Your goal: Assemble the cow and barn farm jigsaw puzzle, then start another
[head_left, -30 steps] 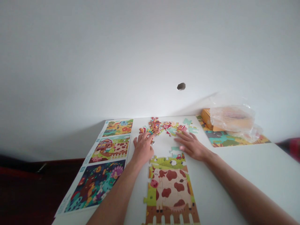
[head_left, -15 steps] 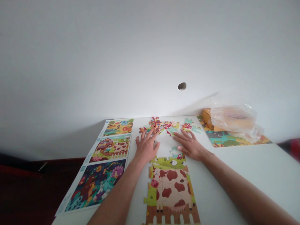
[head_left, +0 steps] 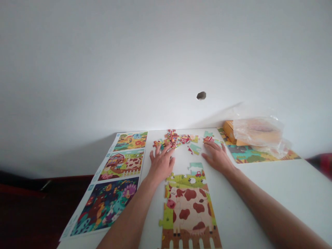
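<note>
Loose puzzle pieces (head_left: pixel 178 139): were heaped at far side, beyond the part-built puzzle (head_left: pixel 188 204). Left hand (head_left: pixel 161 162), right hand (head_left: pixel 218 157): lay flat, fingers spread, gripping nothing, fingertips at the heap's edges. Light sweeping strokes judged best, keeping pieces face-up

The light is soft and even, quite bright on the white wall (head_left: pixel 166 52) and the table (head_left: pixel 272 186). A grey shadow lies on the wall behind the table's far left. The floor (head_left: pixel 26 207) at near left is very dark. The loose puzzle pieces (head_left: pixel 178 139) look soft, and lines bend toward the picture edges.
</note>
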Demonstrator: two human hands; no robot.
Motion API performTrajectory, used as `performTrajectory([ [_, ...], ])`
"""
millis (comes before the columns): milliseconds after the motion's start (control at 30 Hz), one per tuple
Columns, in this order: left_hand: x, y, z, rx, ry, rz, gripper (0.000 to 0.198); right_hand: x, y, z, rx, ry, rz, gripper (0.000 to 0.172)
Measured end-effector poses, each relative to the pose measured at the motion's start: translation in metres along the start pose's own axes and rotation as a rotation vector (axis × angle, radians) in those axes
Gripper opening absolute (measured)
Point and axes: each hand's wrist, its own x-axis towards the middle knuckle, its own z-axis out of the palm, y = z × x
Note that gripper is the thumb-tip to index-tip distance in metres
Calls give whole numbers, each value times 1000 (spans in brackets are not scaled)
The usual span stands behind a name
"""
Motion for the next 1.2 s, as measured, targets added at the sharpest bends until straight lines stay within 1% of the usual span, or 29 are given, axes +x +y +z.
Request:
performTrajectory([
  [100,0,-1,0,-12,6,-5,43,1,8,-1,20,67,26,35],
  [200,-1,0,-1,-14,6,-6,42,2,13,0,-5,154,121,44],
  [233,-1,0,-1,-15,7,-10,42,2,15,1,-25,160,156,47],
  [300,-1,0,-1,-16,8,-21,41,3,19,3,-45,122,189,47],
  [400,-1,-1,0,-23,11,-29,41,3,24,7,-15,80,189,38],
  [467,-1,-2,1,-24,12,-26,41,4,27,8,1,97,202,36],
  [567,-1,-3,2,-24,8,-27,41,5,28,8,29,139,204,41],
  [633,-1,-3,2,-25,6,-31,42,7,28,6,73,203,191,42],
  [767,-1,-3,2,-30,2,-35,42,7,31,3,105,408,224,37],
  [867,-1,-2,3,-35,0,-36,42,8,36,3,73,477,269,30],
  [967,-1,-2,3,-41,6,-33,42,8,39,4,51,463,295,31],
  [1100,-1,-3,2,-54,-2,-13,44,5,36,6,-6,320,335,25],
  [1200,0,-5,3,-73,-5,26,47,2,29,5,-68,247,350,28],
])
